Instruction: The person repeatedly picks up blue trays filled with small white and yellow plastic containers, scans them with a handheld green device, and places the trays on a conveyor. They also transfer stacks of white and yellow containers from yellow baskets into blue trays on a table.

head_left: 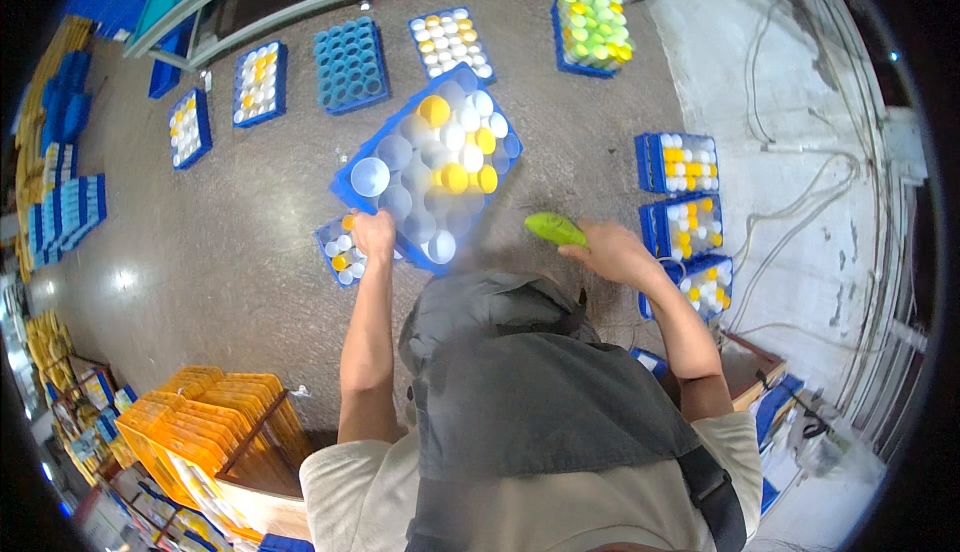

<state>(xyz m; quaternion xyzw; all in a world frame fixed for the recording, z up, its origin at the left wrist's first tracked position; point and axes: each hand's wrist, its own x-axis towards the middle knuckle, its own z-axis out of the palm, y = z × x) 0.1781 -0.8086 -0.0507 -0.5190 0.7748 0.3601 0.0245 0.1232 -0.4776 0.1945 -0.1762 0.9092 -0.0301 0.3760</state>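
Note:
My left hand [374,236] is closed on the near-left edge of a blue crate [350,192]. The crate sits at an angle and looks raised over the floor. White, translucent and yellow round cups [455,178] fill it, some smeared by blur. My right hand [612,251], off to the crate's right, grips a lime-green elongated object [552,228] with small dark marks; its exact kind I cannot make out. Partly hidden by the raised crate and my left hand is a smaller-looking blue crate [325,242] of white and yellow cups.
Along the far side stand several more blue crates, including one of teal round cups [350,62] and one heaped with green and yellow pieces [595,32]. Three blue crates [652,162] line the right wall, near loose cables [800,202]. Orange crates [200,422] are stacked lower left.

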